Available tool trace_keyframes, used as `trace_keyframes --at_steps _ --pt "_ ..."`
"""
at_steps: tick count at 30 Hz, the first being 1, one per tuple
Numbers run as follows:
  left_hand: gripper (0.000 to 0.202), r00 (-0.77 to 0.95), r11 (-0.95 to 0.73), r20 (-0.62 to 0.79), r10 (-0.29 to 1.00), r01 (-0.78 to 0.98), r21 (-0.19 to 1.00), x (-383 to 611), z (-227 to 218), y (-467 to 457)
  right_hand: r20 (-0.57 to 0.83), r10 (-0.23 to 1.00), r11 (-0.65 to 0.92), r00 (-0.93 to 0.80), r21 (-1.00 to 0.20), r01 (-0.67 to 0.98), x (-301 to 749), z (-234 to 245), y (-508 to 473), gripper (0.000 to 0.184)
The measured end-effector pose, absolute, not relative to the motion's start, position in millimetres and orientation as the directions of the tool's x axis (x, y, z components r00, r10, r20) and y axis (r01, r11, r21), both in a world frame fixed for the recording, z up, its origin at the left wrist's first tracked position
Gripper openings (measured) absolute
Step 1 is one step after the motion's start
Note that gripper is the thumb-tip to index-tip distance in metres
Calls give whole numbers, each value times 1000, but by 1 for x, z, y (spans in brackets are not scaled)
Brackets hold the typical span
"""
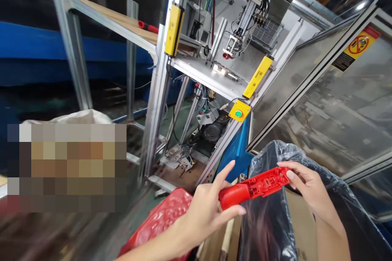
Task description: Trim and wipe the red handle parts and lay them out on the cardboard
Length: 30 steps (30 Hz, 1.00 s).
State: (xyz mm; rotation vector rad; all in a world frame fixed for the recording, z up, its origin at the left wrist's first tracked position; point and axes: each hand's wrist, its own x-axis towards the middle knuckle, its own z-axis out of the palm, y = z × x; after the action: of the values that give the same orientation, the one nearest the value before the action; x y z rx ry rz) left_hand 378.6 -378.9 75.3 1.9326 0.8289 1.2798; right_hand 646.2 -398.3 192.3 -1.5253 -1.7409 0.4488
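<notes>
I hold a long red moulded plastic part [255, 186] level between both hands, over a cardboard box lined with a dark plastic bag [269, 228]. My left hand [203, 208] grips its rounded left end between thumb and fingers. My right hand [306, 183] pinches its ribbed right end. A red plastic basket [159, 222] sits below my left forearm.
Ahead stands an aluminium-framed machine [214, 73] with yellow light-curtain bars, a green button on a yellow box [239, 110], loose wiring and a motor beneath. Clear guard panels with warning signs [330, 102] rise at the right. A blurred-out patch covers the lower left.
</notes>
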Motion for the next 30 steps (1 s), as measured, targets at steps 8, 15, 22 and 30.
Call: trace_keyframes --at_steps 8,15,22,30 --pt "61 465 -417 342 817 66 906 378 78 -380 339 941 259 -27 -664 701 645 191 -399 34" --pt "65 708 451 -127 695 -291 844 404 71 -378 487 873 304 0 -546 781 620 198 -405 53" --pt "63 641 461 -135 756 -373 805 403 68 -379 525 845 426 -106 -540 726 610 199 -411 53" --pt "64 553 267 3 833 -407 873 398 70 -374 580 790 537 -201 -495 683 602 197 -414 50"
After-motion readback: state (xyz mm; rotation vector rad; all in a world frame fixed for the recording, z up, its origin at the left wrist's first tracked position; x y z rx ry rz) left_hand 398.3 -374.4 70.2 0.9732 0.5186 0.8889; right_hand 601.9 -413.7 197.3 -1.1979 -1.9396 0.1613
